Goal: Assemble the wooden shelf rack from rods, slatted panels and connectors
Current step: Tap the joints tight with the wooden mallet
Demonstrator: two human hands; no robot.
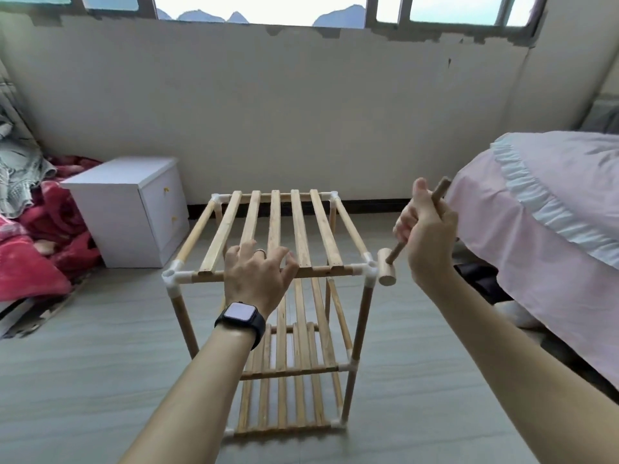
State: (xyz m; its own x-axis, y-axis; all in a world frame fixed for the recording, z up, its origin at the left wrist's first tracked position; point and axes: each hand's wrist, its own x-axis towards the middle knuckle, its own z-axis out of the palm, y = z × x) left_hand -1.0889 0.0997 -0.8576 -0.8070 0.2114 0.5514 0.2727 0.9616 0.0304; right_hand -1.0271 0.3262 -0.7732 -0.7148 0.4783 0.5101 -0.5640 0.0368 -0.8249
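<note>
Far left: red blankets heaped on the floor, white cabinet beside them. Rack upright on the floor mid-frame, three slatted tiers, white connectors at corners. Left hand, fingers spread and relaxed, rests on front edge of top panel. Right hand wrapped around wooden mallet handle; mallet head just beside near-right connector. Pink bed far right.
</note>
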